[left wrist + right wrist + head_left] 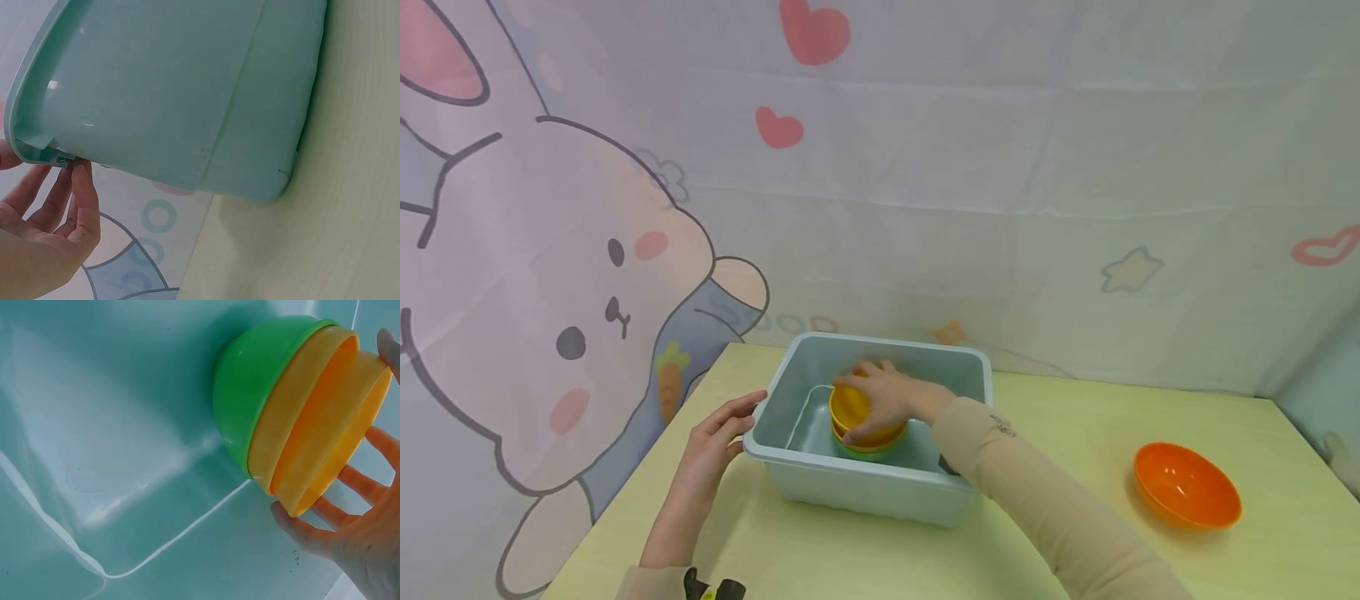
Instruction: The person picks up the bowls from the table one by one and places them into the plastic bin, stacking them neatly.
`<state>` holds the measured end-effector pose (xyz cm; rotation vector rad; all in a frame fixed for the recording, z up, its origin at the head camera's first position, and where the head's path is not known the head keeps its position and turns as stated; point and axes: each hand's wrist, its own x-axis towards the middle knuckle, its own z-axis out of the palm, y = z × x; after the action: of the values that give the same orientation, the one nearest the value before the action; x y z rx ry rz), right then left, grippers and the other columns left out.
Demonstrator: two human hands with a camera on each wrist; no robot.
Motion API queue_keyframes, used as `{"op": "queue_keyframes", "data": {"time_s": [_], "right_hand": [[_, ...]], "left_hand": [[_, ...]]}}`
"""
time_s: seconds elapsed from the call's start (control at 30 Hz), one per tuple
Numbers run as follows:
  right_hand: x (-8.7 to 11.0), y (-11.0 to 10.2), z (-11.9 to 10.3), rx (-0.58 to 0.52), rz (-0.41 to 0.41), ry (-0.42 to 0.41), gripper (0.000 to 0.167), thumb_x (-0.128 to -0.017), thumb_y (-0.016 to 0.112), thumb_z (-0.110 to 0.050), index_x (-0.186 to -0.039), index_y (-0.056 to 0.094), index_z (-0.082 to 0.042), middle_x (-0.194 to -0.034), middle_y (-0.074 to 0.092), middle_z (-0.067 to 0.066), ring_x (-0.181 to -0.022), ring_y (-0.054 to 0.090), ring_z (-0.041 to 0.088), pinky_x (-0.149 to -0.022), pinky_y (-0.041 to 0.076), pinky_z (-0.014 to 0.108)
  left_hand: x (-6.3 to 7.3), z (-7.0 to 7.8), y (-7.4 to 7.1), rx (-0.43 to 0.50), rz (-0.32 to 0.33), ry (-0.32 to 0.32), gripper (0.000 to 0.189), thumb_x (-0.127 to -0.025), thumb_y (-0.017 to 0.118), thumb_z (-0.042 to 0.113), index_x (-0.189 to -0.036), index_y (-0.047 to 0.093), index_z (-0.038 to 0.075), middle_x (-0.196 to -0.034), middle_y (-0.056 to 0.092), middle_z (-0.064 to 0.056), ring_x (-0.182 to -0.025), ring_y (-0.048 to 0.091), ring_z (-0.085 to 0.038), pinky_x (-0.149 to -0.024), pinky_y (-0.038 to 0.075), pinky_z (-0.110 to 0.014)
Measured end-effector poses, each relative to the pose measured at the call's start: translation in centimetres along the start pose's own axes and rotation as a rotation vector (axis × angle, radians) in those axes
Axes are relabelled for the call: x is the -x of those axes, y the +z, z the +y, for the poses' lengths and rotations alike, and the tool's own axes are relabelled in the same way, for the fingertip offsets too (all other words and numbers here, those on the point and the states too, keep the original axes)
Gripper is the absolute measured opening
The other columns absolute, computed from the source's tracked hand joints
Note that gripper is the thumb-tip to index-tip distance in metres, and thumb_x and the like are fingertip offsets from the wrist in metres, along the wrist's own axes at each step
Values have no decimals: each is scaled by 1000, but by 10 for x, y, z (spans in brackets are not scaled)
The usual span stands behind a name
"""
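A light blue-green plastic bin [872,492] stands on the table. My left hand [726,425] holds its left rim, with the thumb on one side and the fingers beneath the lip [37,150]. Inside the bin is a stack of bowls: a green bowl [265,381] at the bottom and a yellow bowl [294,406] nested in it. Above them another yellow bowl [337,425] sits tilted, partly out of the stack. My right hand [887,400] reaches into the bin and grips that top bowl across its rim, fingers spread, thumb opposite. From the head view this hand hides part of the bowls.
An orange bowl [1187,486] sits on the table [1060,433] to the right of the bin. A thin white line [181,534] runs along the bin's inside. Behind the table hangs a printed cloth [925,208] with hearts and a rabbit.
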<state>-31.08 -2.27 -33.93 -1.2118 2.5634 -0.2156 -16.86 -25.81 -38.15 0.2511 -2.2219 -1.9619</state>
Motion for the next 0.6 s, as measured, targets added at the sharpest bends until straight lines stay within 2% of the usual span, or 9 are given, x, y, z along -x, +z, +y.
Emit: {"op": "queue_keyframes", "data": {"time_s": [0.6], "right_hand": [[0,1,-2,28,-27,-16,88,-75,75,-53,-149,33,-31,-149,31,6,-134,31,33,-107,38,52]], "left_hand": [[0,-2,-2,6,-4,9,40,-99,48,20,-138,52,12,-118,57,19,-109,53,0,-86,49,-20]]}}
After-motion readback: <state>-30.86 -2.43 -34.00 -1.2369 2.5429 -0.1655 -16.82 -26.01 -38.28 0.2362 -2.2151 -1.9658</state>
